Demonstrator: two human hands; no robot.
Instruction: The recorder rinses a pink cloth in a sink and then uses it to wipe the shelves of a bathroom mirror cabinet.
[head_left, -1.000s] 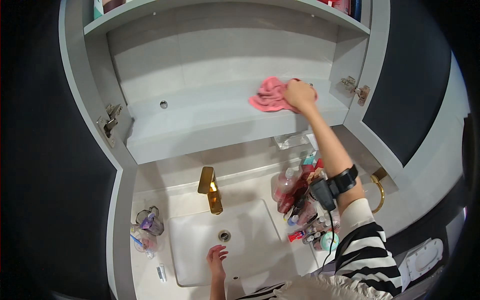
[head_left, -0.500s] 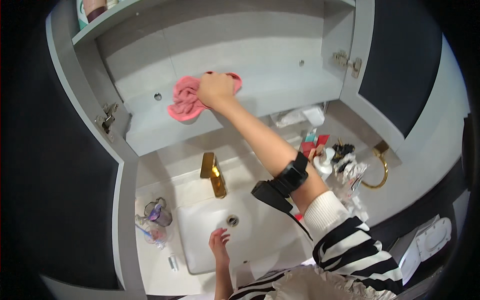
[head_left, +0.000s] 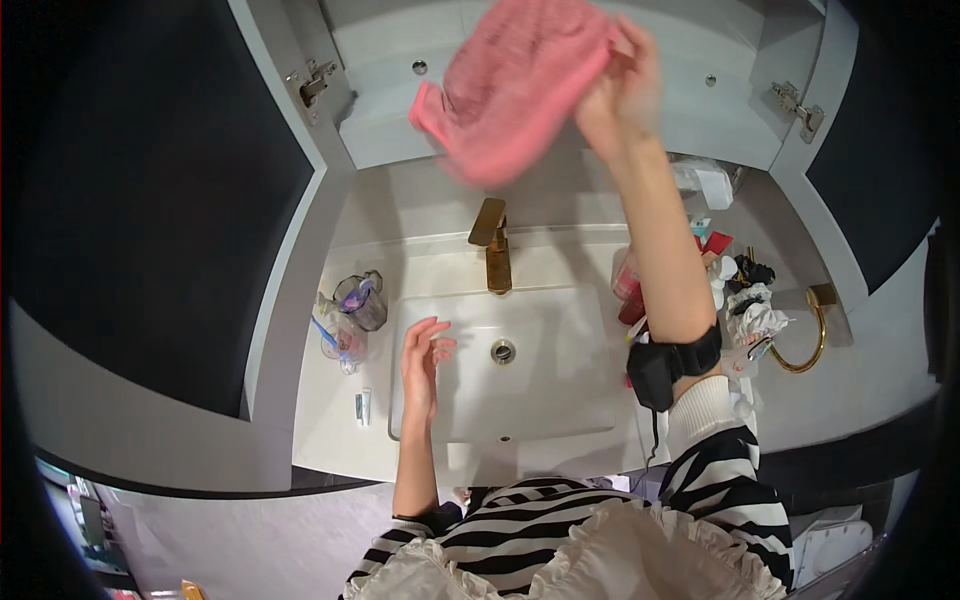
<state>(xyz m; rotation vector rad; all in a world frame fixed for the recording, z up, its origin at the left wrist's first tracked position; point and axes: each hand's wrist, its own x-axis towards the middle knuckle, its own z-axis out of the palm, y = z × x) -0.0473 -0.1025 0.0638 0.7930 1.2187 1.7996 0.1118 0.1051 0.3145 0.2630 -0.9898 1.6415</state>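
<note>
A pink cloth [head_left: 520,90] hangs loosely from my right hand [head_left: 622,95], which pinches it by its right edge. The cloth is smeared by motion and hovers in front of the open cabinet's lower shelf [head_left: 385,130], above the gold faucet [head_left: 495,245]. My left hand [head_left: 424,365] is over the left side of the white sink [head_left: 560,400]. Its fingers are apart and bent a little, with nothing in them. A black device is strapped round my right forearm, with a cable running down from it.
Cabinet doors stand open at left [head_left: 150,200] and right [head_left: 880,180]. Cups with toothbrushes [head_left: 360,300] and a small tube [head_left: 363,407] are on the counter's left. Bottles and crumpled plastic [head_left: 755,320] crowd its right, beside a gold towel ring [head_left: 820,335].
My right hand has lifted the cloth off the shelf and brought it up and to the right, where it now hangs spread out. The view has shifted, showing more floor below.
</note>
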